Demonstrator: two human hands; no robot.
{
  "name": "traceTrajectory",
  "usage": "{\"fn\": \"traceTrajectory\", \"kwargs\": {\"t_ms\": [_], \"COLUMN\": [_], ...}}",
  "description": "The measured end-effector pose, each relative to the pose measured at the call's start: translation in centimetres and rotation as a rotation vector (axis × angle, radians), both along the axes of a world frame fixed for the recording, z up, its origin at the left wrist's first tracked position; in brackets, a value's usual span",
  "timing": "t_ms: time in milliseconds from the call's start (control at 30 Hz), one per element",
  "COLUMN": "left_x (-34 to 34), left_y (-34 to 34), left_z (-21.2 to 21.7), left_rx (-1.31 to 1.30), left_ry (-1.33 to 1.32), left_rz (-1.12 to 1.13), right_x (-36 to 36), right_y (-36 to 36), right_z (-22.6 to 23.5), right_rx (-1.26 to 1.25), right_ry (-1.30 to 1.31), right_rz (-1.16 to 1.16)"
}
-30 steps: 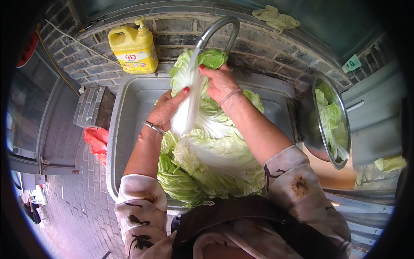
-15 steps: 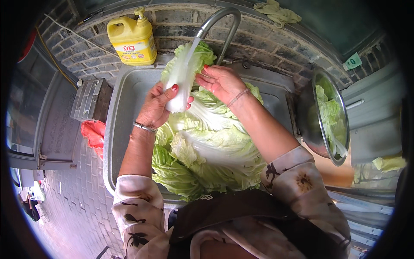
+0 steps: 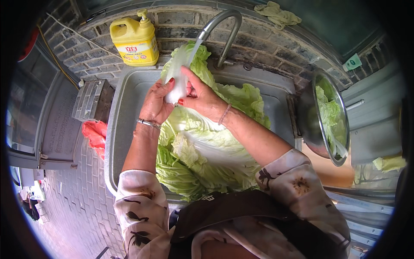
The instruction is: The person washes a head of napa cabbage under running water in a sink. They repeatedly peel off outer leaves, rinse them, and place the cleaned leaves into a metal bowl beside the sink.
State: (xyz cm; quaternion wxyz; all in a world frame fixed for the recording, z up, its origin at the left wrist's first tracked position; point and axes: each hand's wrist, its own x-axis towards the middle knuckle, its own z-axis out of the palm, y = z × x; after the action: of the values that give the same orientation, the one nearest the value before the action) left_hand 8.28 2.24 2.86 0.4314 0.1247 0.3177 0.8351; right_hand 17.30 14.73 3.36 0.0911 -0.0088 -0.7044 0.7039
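Note:
A single napa cabbage leaf [image 3: 176, 71], white-ribbed with a pale green frilled edge, is tilted up under the running faucet [image 3: 222, 19]. Water falls onto its upper part. My left hand [image 3: 158, 100] grips the thick white base, thumb on top. On the right side of the same base, my right hand [image 3: 202, 97] presses with its thumb low and its fingers on the rib; some fingertips are hidden. Below both hands, a heap of napa cabbage leaves [image 3: 211, 146] fills much of the grey sink [image 3: 115, 134].
On the sink's back left corner stands a yellow pump jug [image 3: 134, 41]. A metal bowl [image 3: 345, 129] holding cabbage leaves sits tilted at the right. Bricks [image 3: 94, 100] and a red plastic bag [image 3: 95, 136] lie left of the sink. A cloth [image 3: 278, 14] rests on the back ledge.
My right hand has moved left and down from the leaf's green edge onto its white base. My left hand still holds the leaf, which has shifted slightly.

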Motion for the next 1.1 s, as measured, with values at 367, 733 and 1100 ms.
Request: {"fn": "traceTrajectory", "kwargs": {"t_ms": [367, 733, 1100], "left_x": [0.2, 1.3, 5.7], "left_y": [0.3, 0.4, 1.0], "left_z": [-0.7, -0.1, -0.1], "left_rx": [0.005, -0.041, -0.654], "left_ry": [0.007, 0.028, 1.582], "left_rz": [-0.012, -0.040, 0.207], "right_x": [0.7, 0.6, -1.0], "right_y": [1.3, 1.6, -0.1], "right_z": [0.9, 0.8, 0.2], "right_rx": [-0.100, 0.184, -0.482], "right_ry": [-0.102, -0.142, -0.302], "right_rz": [0.145, -0.004, -0.319]}}
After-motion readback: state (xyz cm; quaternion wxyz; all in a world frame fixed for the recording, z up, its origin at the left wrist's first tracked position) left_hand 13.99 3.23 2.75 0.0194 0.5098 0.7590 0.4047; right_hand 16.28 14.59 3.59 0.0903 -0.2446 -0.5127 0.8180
